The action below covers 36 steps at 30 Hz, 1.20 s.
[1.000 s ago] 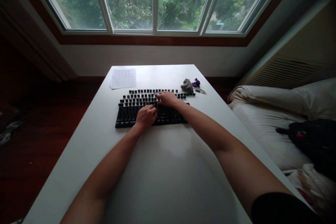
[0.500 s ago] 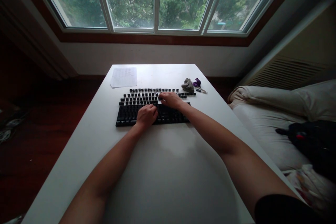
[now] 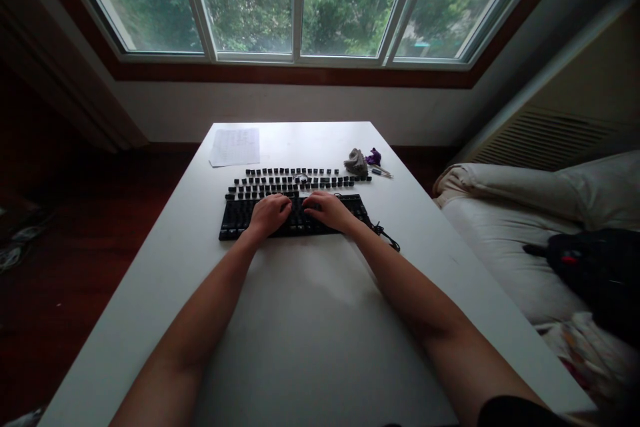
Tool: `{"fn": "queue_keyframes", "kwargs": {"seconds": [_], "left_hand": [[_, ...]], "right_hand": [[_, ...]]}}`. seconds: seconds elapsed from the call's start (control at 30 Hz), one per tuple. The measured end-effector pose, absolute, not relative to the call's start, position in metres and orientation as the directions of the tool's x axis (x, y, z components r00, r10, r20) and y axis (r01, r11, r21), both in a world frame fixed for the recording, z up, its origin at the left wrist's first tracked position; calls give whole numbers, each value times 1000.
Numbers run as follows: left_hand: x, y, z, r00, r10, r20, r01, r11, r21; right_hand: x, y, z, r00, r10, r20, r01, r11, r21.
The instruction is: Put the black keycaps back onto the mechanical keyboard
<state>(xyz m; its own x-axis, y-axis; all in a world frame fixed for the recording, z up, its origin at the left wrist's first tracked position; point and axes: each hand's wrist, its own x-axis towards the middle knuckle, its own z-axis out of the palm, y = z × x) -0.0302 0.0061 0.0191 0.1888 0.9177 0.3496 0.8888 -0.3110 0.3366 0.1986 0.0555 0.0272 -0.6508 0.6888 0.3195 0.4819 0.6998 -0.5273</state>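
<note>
A black keyboard (image 3: 231, 221) lies on the white table (image 3: 320, 320). Over its middle, my left hand (image 3: 271, 213) is closed with the fingers curled down. My right hand (image 3: 327, 209) is just to the right of it, above the keys, its thumb and fingers drawn together in a pinch. Whatever either hand holds is too small or hidden to make out. Behind the keyboard stand several rows of loose black keycaps (image 3: 270, 180). A small wire tool (image 3: 301, 177) lies among the rows, its kind unclear.
Printed paper (image 3: 235, 147) rests at the back left. Toward the back right are a grey cloth (image 3: 355, 163), a crumpled purple thing (image 3: 373, 157) and thin pen-like tools (image 3: 383, 173). A black cable (image 3: 385, 235) trails off the keyboard's right side. A couch (image 3: 493, 253) flanks the table.
My right hand has drawn back from the keycap rows to the keyboard, uncovering the wire tool and cable. My left hand has shifted slightly left and away from me.
</note>
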Motion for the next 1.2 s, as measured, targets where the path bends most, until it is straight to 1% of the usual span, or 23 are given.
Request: {"fn": "queue_keyframes", "kwargs": {"seconds": [0.13, 0.27, 0.63, 0.7, 0.87, 1.0, 1.2], "left_hand": [[-29, 7, 16, 201, 916, 346, 887, -320, 334], [-26, 5, 16, 208, 919, 335, 892, -319, 321], [-23, 3, 15, 212, 914, 346, 908, -316, 276], [-23, 3, 14, 214, 913, 348, 908, -317, 274], [-21, 2, 16, 202, 917, 343, 906, -308, 290], [-21, 1, 16, 203, 915, 349, 903, -313, 294], [-24, 2, 16, 204, 914, 349, 902, -314, 296]], "right_hand": [[198, 51, 22, -655, 712, 255, 510, 665, -546], [195, 50, 14, -633, 727, 266, 525, 656, -542], [186, 42, 5, -655, 687, 316, 595, 726, -345], [186, 40, 6, -661, 681, 315, 600, 732, -324], [187, 38, 6, -655, 687, 313, 608, 726, -322], [189, 37, 6, -644, 693, 324, 601, 721, -345], [190, 39, 2, -655, 666, 358, 569, 746, -347]]}}
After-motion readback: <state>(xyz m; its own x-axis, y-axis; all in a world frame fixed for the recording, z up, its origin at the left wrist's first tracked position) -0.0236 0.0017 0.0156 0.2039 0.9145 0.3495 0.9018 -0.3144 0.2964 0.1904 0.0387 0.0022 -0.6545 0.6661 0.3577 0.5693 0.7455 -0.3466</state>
